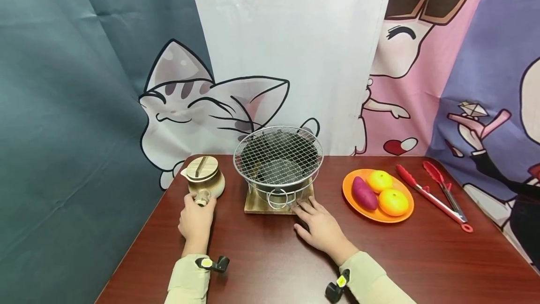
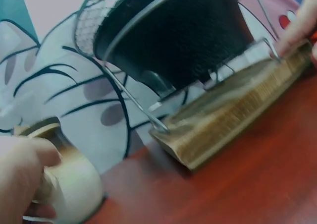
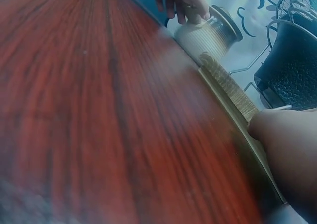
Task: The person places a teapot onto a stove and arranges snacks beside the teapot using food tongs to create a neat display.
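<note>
My left hand (image 1: 197, 222) grips the side handle of a cream-and-brown teapot (image 1: 216, 183) with a flat wooden lid (image 1: 202, 168). The teapot stands at the table's left side, its spout to the far left. At the middle, a small black charcoal stove (image 2: 183, 40) sits in a wire stand on a wooden board (image 1: 257, 203), topped by a round wire grill net (image 1: 278, 156). My right hand (image 1: 322, 229) has its fingers spread and fairly straight, fingertips touching the board's front right corner. In the right wrist view, that hand (image 3: 292, 149) hides part of the board.
Right of the stove is an orange plate (image 1: 358, 211) bearing a purple sweet potato (image 1: 364, 193) and two oranges (image 1: 393, 201). Red-tipped tongs (image 1: 438, 201) lie beyond it near the table's right edge. A cartoon curtain (image 1: 295, 60) hangs behind the reddish-brown table (image 1: 261, 257).
</note>
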Demonstrator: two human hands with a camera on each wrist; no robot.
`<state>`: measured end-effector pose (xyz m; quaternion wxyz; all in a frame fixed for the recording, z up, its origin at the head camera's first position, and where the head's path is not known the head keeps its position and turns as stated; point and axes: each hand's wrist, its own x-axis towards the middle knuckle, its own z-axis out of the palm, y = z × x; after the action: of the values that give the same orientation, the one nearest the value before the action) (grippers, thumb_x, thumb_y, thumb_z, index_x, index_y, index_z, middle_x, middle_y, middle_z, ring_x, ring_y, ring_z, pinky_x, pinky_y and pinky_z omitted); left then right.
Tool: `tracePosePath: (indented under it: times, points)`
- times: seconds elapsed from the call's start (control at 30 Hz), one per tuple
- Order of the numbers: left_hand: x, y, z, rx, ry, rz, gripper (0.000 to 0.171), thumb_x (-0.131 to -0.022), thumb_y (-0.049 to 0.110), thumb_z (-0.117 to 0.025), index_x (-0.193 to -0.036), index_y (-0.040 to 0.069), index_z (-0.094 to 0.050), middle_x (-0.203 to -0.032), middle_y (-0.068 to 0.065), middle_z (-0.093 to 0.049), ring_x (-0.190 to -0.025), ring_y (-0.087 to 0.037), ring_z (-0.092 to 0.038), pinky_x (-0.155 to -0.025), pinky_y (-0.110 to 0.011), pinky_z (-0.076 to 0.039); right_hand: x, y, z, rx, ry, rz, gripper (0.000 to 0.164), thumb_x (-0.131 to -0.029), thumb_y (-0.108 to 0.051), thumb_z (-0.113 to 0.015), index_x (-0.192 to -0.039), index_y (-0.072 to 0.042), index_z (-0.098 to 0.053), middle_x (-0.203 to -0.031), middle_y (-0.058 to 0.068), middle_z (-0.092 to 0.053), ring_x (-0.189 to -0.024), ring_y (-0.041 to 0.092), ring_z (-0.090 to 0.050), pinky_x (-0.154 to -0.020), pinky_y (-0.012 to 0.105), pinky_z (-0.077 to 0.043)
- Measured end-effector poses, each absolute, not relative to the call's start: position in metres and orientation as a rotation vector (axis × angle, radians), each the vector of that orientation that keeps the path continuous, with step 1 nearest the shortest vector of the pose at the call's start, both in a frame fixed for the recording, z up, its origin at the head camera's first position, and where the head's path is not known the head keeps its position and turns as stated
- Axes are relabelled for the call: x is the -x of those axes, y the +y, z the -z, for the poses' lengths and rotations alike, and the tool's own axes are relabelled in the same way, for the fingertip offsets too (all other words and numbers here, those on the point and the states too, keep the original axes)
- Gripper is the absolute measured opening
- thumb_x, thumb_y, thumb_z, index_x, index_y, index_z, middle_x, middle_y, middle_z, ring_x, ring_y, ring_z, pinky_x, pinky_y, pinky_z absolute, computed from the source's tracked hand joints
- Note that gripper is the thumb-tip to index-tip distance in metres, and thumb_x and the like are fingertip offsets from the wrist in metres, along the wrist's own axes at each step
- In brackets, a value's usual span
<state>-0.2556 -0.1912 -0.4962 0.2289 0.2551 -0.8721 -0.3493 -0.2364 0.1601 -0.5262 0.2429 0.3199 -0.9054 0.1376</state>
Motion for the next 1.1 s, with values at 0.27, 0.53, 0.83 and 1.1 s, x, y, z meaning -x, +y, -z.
tracePosePath:
  times: [0.27,0.53,0.83,1.1]
  points:
    - [0.257,-0.197,0.477,-0.684,-2.515,0.854,0.051,-0.087,0.048,-0.069,-0.12,0.009,-0.065,-0.104,-0.028,-0.069,-0.095,-0.051,-0.065,-0.071,-0.065,-0.048,0.24,0.158,0.526,-0.884,-2.459,-0.331,0.05,-0.089,-0.035,-0.072,-0.133,-0.011,-0.067,-0.134,0.016,-0.064,-0.129,0.048,-0.053,-0.109,0.054,-0.042]
    - [0.261,-0.2,0.468,-0.713,-2.598,0.901,0.053,-0.089,0.042,-0.063,-0.123,0.002,-0.056,-0.112,-0.033,-0.065,-0.102,-0.053,-0.062,-0.075,-0.066,-0.048,0.24,0.157,0.528,-0.88,-2.487,-0.35,0.054,-0.09,-0.038,-0.071,-0.136,-0.011,-0.065,-0.137,0.017,-0.062,-0.132,0.048,-0.05,-0.111,0.054,-0.039]
    - [0.262,-0.202,0.469,-0.727,-2.561,0.889,0.041,-0.087,0.038,-0.062,-0.108,0.002,-0.063,-0.107,-0.032,-0.066,-0.098,-0.052,-0.063,-0.071,-0.064,-0.047,0.239,0.157,0.529,-0.87,-2.501,-0.354,0.055,-0.09,-0.038,-0.071,-0.137,-0.012,-0.064,-0.139,0.016,-0.061,-0.133,0.046,-0.049,-0.112,0.053,-0.038]
    - [0.265,-0.201,0.48,-0.726,-2.514,0.919,0.041,-0.087,0.037,-0.061,-0.109,0.002,-0.063,-0.109,-0.032,-0.066,-0.1,-0.051,-0.062,-0.075,-0.064,-0.047,0.238,0.16,0.53,-0.862,-2.508,-0.392,0.055,-0.089,-0.038,-0.072,-0.137,-0.011,-0.064,-0.138,0.016,-0.061,-0.133,0.048,-0.049,-0.111,0.055,-0.039]
